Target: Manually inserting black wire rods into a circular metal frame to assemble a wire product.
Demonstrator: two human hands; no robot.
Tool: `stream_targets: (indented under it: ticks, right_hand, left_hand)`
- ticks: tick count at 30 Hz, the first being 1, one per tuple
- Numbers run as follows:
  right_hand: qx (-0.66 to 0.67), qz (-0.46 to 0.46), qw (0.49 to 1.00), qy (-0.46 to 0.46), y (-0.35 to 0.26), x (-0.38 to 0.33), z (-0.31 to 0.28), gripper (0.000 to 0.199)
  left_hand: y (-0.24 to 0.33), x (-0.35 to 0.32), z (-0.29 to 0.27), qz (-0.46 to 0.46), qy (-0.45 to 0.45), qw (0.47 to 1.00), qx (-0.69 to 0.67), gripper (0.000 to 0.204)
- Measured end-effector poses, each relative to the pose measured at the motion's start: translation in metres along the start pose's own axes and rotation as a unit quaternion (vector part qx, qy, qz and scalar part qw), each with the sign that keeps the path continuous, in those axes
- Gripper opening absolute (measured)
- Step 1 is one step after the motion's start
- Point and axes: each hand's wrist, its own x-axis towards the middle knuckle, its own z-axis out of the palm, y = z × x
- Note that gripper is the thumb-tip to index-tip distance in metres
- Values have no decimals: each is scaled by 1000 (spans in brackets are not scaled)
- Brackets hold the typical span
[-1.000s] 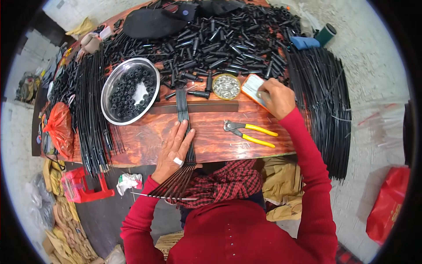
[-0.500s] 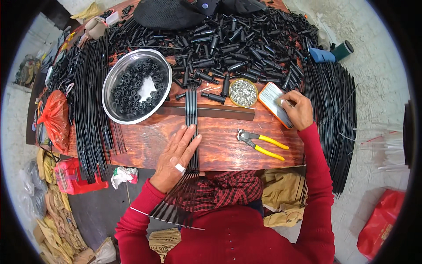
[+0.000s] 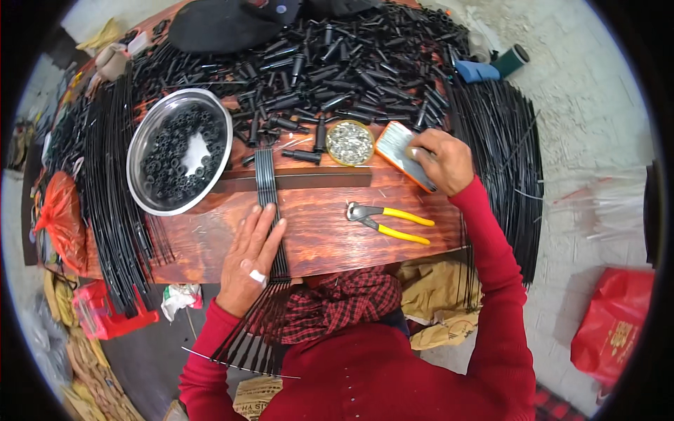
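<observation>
My left hand [image 3: 247, 263], its fingers stretched out, lies flat against a row of thin black rods [image 3: 265, 170] side by side. These rods cross a dark bar [image 3: 319, 178] and fan out past the table's near edge, where a thin pale rod runs across their ends. At the right, my right hand [image 3: 448, 163] has its fingers pinched together over a shallow orange-rimmed box [image 3: 398, 144]. Whatever the fingertips hold is hidden. End-cutting pincers [image 3: 386, 221] with yellow handles lie between the hands. A round tub [image 3: 350, 126] of small shiny metal pieces stands left of the box.
A steel bowl [image 3: 132, 175] of small black rings stands at the left. Black tubular parts [image 3: 337, 77] are heaped at the back. Bundles of long black rods [image 3: 116, 203] flank the table [image 3: 323, 249] on both sides. A red bag [image 3: 62, 217] hangs at the left edge.
The whole view has shifted, so the table sits further left. My right hand has turned and its fingers have curled lower over the box. My left hand stays flat on the rods.
</observation>
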Motion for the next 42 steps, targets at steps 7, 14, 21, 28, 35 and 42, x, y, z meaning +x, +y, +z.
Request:
stream_targets:
  ticks: [7,14,21,28,35,42]
  right_hand:
    - [-45,-32,998,18,-6,2,-3,13]
    - [6,-117,991,64,-41,26,13,12]
    - [94,-106,973,-182,-98,51,52,8]
    - [127,-98,980,-117,-100,92,82,15]
    - [204,-75,972,-88,-78,138,102,18]
    - [242,-89,959,-119,-95,112,81,12]
  left_hand:
    - [13,7,-9,-4,12,999,-51,61]
    - [8,3,-6,-1,21,999,-27,60]
    - [5,3,-4,1,24,999,-25,58]
    - [0,0,0,25,18,999,10,77]
    - [7,3,-5,8,20,999,-25,60]
    - [4,1,-5,2,16,999,-40,59]
